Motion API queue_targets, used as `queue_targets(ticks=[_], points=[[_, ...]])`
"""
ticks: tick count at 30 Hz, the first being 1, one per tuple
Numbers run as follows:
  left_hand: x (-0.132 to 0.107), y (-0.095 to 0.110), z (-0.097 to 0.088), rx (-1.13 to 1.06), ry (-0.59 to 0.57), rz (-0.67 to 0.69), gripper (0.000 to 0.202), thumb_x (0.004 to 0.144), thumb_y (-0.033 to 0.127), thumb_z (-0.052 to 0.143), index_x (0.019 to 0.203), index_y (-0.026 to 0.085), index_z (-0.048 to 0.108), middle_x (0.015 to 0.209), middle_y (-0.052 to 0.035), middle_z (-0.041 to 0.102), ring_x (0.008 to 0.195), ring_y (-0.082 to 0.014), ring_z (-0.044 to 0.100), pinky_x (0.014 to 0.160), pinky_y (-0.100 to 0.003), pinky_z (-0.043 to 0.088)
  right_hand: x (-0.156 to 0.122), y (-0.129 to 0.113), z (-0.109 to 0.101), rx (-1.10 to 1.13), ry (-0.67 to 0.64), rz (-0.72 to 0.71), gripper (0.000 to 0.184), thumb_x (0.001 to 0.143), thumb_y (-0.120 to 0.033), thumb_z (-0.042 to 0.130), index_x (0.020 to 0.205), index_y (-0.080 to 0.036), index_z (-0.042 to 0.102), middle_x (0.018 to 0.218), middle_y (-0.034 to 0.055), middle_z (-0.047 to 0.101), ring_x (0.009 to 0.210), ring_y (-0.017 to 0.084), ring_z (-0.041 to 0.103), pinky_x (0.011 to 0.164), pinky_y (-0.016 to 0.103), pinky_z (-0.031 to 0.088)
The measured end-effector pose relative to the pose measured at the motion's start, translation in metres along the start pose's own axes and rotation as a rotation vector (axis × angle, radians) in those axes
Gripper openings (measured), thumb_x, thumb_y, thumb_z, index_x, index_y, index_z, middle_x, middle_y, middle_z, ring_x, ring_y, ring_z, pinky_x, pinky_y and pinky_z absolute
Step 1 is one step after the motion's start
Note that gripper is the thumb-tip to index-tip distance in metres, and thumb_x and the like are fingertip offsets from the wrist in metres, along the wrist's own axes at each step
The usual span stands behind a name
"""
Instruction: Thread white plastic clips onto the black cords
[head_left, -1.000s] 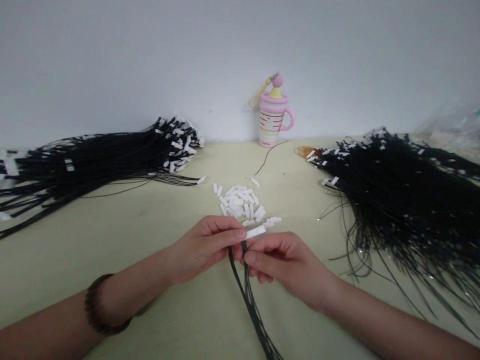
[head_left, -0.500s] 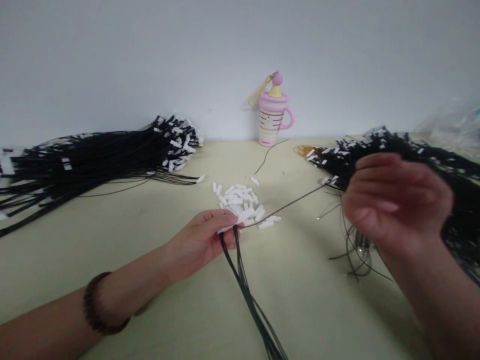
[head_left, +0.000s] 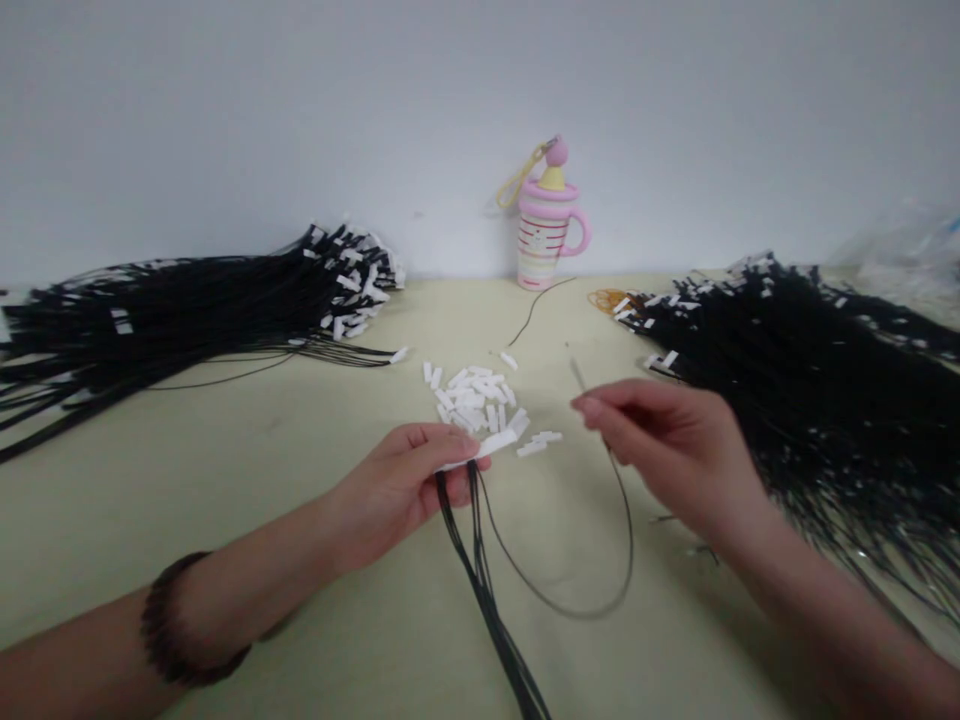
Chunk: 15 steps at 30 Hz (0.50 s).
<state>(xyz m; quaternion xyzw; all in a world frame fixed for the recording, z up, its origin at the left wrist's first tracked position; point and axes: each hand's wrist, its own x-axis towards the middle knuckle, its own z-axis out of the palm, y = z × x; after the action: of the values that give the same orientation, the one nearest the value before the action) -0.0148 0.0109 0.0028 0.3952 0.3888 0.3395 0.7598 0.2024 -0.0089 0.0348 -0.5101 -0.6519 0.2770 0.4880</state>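
My left hand (head_left: 405, 482) is closed on a white plastic clip and a small bunch of black cords (head_left: 487, 590) that trail toward me over the table. My right hand (head_left: 675, 445) pinches the free end of one black cord (head_left: 600, 560), which loops down and back to the left hand; its tip (head_left: 576, 372) sticks up beyond my fingers. A small pile of white plastic clips (head_left: 480, 400) lies just beyond both hands.
A big bundle of black cords with white clips (head_left: 187, 310) lies at the left, another bundle (head_left: 810, 380) at the right. A pink striped cup (head_left: 546, 230) stands by the wall. Rubber bands (head_left: 609, 299) and a clear bag (head_left: 900, 250) sit at the far right on the yellowish table (head_left: 225, 480).
My right hand left the clip, reached to the right bundle, and has come back toward the middle with one cord pinched. The left hand stayed put.
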Motion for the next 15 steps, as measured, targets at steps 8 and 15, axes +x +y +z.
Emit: queue_targets(ticks=[8, 15], points=[[-0.001, 0.000, 0.003, -0.028, 0.008, -0.006, 0.022, 0.076, 0.020, 0.060, 0.056, 0.013, 0.061, 0.048, 0.0024, 0.047, 0.051, -0.0065, 0.044, 0.052, -0.015, 0.037, -0.027, 0.002, 0.033, -0.099, -0.225, -0.081, 0.016, 0.071, -0.008, 0.051, 0.056, -0.014, 0.048, 0.052, -0.0041, 0.044, 0.048, 0.004, 0.037, 0.044, 0.016, 0.029], [-0.002, 0.001, 0.003, 0.008, 0.019, 0.003, 0.018, 0.076, 0.022, 0.060, 0.062, 0.011, 0.065, 0.049, 0.0022, 0.047, 0.050, -0.0067, 0.043, 0.051, -0.016, 0.036, -0.030, 0.003, 0.032, -0.155, -0.184, -0.155, 0.017, 0.073, -0.007, 0.049, 0.058, -0.015, 0.045, 0.054, -0.0044, 0.041, 0.049, 0.005, 0.037, 0.046, 0.017, 0.028]])
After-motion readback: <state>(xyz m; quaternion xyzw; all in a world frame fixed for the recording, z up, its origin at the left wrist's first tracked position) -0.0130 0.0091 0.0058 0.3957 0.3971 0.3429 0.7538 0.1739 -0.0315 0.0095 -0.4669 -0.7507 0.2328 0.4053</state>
